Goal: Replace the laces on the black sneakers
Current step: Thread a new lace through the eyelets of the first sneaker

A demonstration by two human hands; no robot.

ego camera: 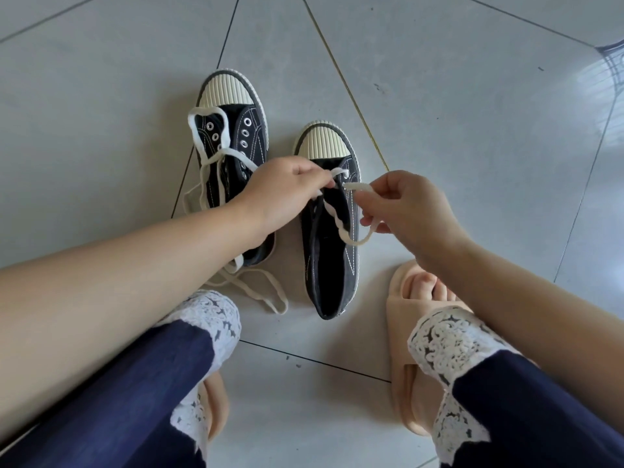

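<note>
Two black canvas sneakers with cream ribbed rubber toe caps stand side by side on the pale grey tiled floor, toes pointing away from the person. The sneaker on the left has bare metal eyelets, and a loose white flat lace is draped over it in loops that trail off onto the floor near its heel. The sneaker on the right sits a little nearer the person and carries a second white flat lace near its toe end.

Both hands work over this nearer sneaker. The left hand reaches across the other shoe, its fingers curled down and pinching the second lace just above the eyelets. The right hand pinches the same lace between thumb and forefinger just beside the shoe's outer edge; the lace hangs in a loop under that hand and runs back along the shoe's side.

Nearer the camera are navy trousers with white lace-trimmed cuffs and peach slide sandals on the person's feet.
</note>
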